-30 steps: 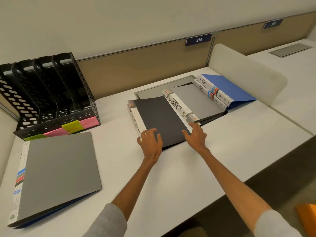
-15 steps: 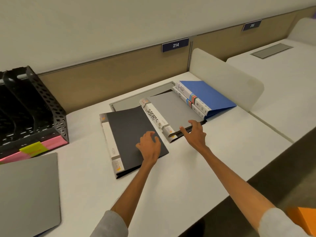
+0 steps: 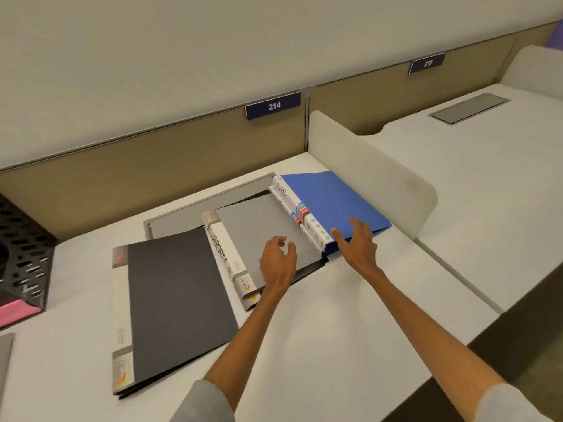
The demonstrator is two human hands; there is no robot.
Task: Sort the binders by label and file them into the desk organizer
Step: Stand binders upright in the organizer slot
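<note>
A black binder [image 3: 176, 303] with a white spine lies flat at the desk's middle left. Right of it lies a grey binder [image 3: 262, 229] whose spine reads SPORTS, on top of another. Further right, a blue binder [image 3: 329, 199] with an HR spine sits on a second binder. My left hand [image 3: 278, 263] hovers over the grey binder's near corner, fingers loosely curled, holding nothing. My right hand [image 3: 356, 245] is spread at the blue binder's near corner, fingers over its cover. The black mesh desk organizer [image 3: 21, 257] shows at the left edge.
A white divider panel [image 3: 374, 178] stands right of the blue binder, with the neighbouring desk [image 3: 487, 184] beyond it. A grey cable flap [image 3: 179, 220] lies behind the binders. Pink labels [image 3: 15, 312] front the organizer. A grey binder corner [image 3: 4, 351] shows at far left.
The black binder was slid left and toward me, then my left hand left it and moved onto the grey binder. My right hand moved from the grey binder's edge to the blue binder. View shifted right.
</note>
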